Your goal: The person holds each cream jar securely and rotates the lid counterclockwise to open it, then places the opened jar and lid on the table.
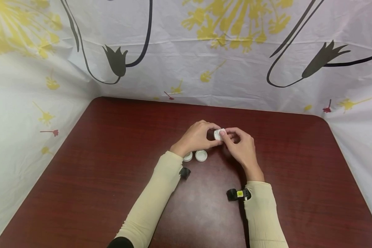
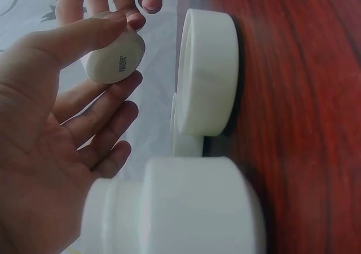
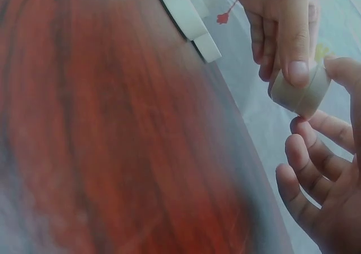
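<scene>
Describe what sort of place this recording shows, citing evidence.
Probably a makeshift recording booth, not a lived-in room: a dark red wooden table walled round by a flower-printed plastic sheet, with only small white jars on it.

Even bright light, soft shadows, head view sharp, wrist views blurred

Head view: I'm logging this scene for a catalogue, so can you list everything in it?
Small round jar: one, white, held between both hands above the table.
Round lids: two, white, on the table just below the left hand.
Table: one, dark red wood grain.
Backdrop sheet: one, white with yellow and black flower print, behind and beside the table.
Wrist cameras: two, black.
Sleeves: two, cream.
Left hand, right hand: both pinching the jar.
</scene>
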`<state>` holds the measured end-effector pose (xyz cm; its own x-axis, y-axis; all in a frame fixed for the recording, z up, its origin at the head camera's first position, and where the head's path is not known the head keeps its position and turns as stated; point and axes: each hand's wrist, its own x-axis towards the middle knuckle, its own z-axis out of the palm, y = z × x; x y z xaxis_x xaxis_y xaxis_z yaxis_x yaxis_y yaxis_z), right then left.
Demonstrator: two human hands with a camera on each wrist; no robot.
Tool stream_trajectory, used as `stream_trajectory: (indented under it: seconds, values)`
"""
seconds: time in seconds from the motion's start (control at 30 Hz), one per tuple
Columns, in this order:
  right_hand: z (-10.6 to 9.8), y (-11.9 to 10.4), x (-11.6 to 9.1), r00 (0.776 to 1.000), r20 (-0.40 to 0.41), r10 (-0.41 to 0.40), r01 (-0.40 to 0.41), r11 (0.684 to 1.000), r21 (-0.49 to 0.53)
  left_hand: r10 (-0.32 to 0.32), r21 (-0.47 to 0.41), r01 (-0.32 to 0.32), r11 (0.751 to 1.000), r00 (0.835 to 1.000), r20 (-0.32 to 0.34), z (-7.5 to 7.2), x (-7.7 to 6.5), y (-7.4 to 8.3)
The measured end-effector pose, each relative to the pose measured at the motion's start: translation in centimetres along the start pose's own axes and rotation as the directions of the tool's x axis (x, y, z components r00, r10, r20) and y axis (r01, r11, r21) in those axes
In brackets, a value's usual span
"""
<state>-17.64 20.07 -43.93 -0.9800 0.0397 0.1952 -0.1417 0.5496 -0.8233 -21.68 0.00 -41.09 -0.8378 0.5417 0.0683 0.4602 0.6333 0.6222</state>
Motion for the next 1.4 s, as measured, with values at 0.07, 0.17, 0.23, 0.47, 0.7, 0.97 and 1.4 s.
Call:
stream_trajectory:
  seconds: [0.07, 0.17, 0.23, 0.47, 0.7, 0.97, 1.4]
  values:
    - [0.0, 0.01, -0.01, 1.0, 0.006, -0.01, 0.01, 1.0, 0.01, -0.002, 0.001, 0.002, 1.0, 1.0, 0.001, 0.02, 0.01, -0.03]
    - [0.0, -0.02, -0.02, 1.0, 0.014, -0.021, 0.021, 1.0, 0.022, -0.003, 0.001, 0.003, 1.0, 1.0, 0.001, 0.04, 0.03, -0.04]
    - [0.01, -0.02, -0.03, 1.0, 0.018, -0.025, 0.024, 0.999, 0.023, -0.004, 0.002, 0.004, 1.0, 1.0, 0.0, 0.04, 0.01, -0.04]
    - [0.01, 0.04, -0.12, 0.999, 0.023, -0.03, 0.029, 0.999, 0.019, -0.002, -0.002, 0.002, 1.0, 1.0, -0.003, 0.13, -0.07, -0.14]
    - [0.01, 0.11, -0.18, 1.0, 0.01, -0.026, 0.025, 1.0, 0.015, -0.006, 0.012, 0.006, 1.0, 1.0, -0.007, 0.12, -0.13, -0.13]
    - [-0.09, -0.19, -0.24, 0.999, -0.002, 0.048, -0.048, 0.998, -0.034, -0.002, 0.023, 0.002, 1.0, 1.0, -0.012, 0.13, -0.09, -0.08]
    - [-0.22, -0.15, -0.11, 0.999, 0.017, 0.05, -0.05, 0.998, -0.043, 0.04, 0.023, -0.04, 0.999, 0.999, 0.008, 0.51, 0.06, 0.1]
